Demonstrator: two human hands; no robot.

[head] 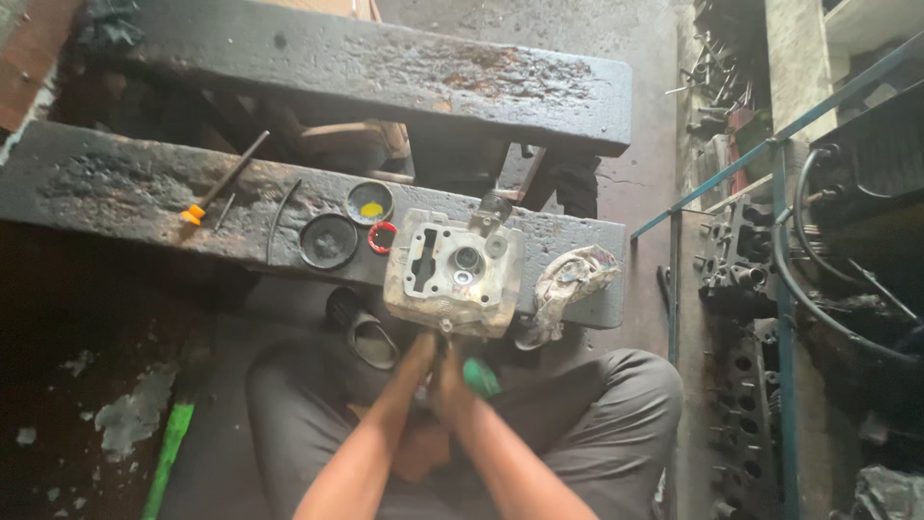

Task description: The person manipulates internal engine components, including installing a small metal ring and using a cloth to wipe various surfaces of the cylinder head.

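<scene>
A pale metal engine cylinder head point(454, 272) rests on the near edge of a black, greasy wooden beam point(144, 193). Both my hands meet just under it, close to my lap. My right hand point(454, 380) is closed around a tool with a green handle point(481, 377), its tip pointing up at the underside of the head. My left hand point(416, 358) is pressed against the same spot, fingers curled; what it grips is hidden.
On the beam lie a screwdriver with an orange handle point(223, 180), a black round lid point(328, 241), a small tin with yellow paste point(370, 203), a red ring point(382, 237) and a dirty rag point(568, 284). Engine parts point(736, 260) and a blue metal frame point(778, 289) stand at right.
</scene>
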